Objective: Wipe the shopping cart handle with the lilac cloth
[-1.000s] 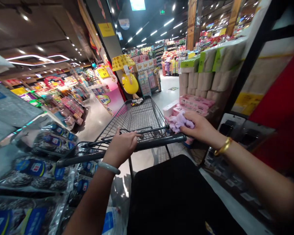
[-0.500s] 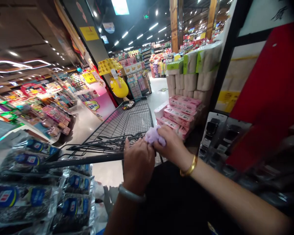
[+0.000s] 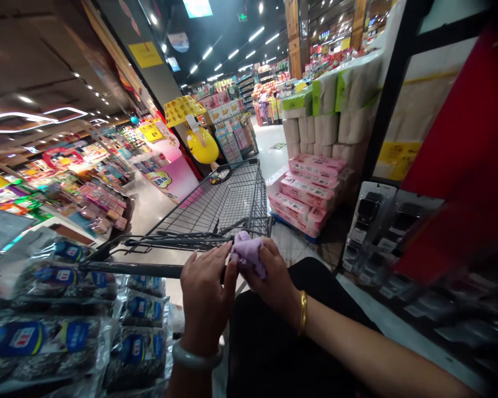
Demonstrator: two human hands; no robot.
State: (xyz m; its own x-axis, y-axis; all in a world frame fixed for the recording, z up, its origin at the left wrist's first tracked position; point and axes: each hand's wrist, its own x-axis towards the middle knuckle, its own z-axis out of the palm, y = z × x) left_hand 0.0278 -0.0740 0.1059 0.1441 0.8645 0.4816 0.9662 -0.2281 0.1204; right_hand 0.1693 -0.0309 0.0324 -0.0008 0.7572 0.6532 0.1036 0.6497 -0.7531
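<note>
A grey wire shopping cart (image 3: 232, 202) stands ahead of me, its dark handle bar (image 3: 141, 269) running across in front of my body. Over the right part of that bar my left hand (image 3: 205, 293) is closed, its fingertips hidden on the far side. My right hand (image 3: 276, 282) grips a crumpled purple cloth (image 3: 249, 251) against the bar's right end, right beside the left hand. Part of the cloth hides the bar there.
Bagged goods with blue labels (image 3: 141, 307) are stacked at the lower left. To the right are pink packs (image 3: 309, 190), paper rolls (image 3: 326, 127) and a rack of hanging blister packs (image 3: 367, 221). A yellow egg-shaped figure (image 3: 202, 145) stands beyond the cart.
Both hands have shifted left and slightly down in view, with the cloth moving along in the right hand. The left hand remains on the bar. The view has also shifted slightly.
</note>
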